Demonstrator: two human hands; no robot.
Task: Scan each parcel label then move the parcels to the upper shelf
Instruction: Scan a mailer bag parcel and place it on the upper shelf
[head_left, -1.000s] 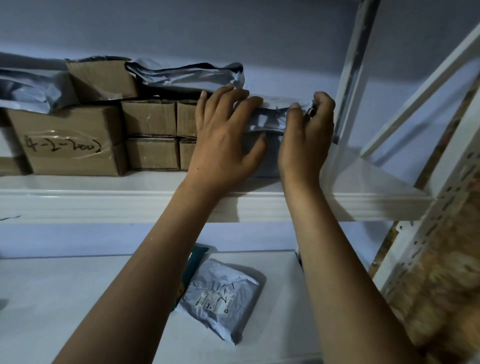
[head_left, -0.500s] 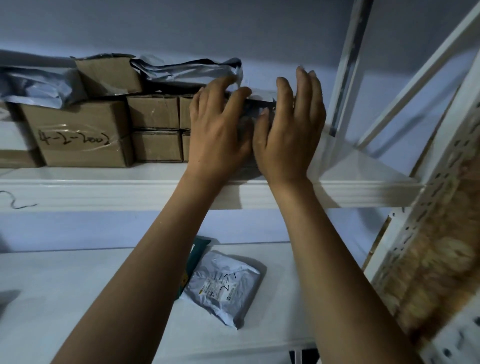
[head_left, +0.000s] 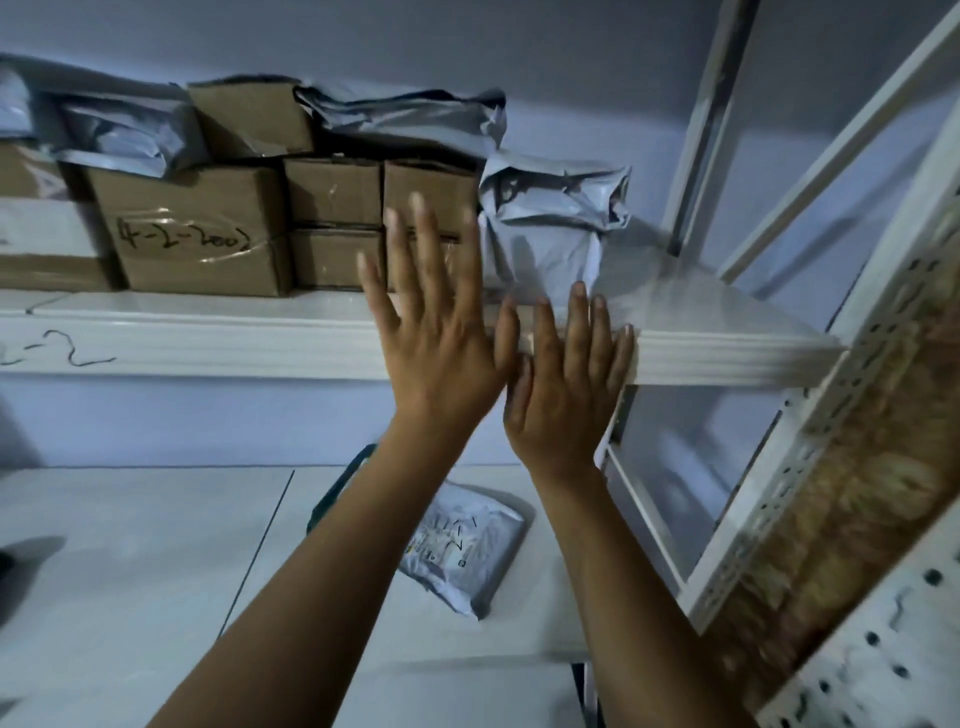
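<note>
A grey plastic mailer parcel (head_left: 550, 223) stands upright on the upper shelf (head_left: 208, 338), to the right of the stacked cardboard boxes (head_left: 332, 223). My left hand (head_left: 436, 332) is open with fingers spread, in front of the boxes and just left of the mailer. My right hand (head_left: 566, 384) is open too, fingers straight, in front of the shelf's front edge below the mailer. Neither hand holds anything. Another grey mailer with a printed label (head_left: 462, 545) lies flat on the lower shelf (head_left: 156, 545), partly hidden by my left forearm.
More cardboard boxes, one marked in black pen (head_left: 192, 234), and grey mailers (head_left: 405, 114) fill the upper shelf's left and middle. A white perforated rack upright (head_left: 810, 415) stands at the right. A dark green item (head_left: 337, 488) peeks out behind my left arm.
Both hands have let go of the grey mailer and drawn back toward me and downward. The mailer now stands alone on the upper shelf.
</note>
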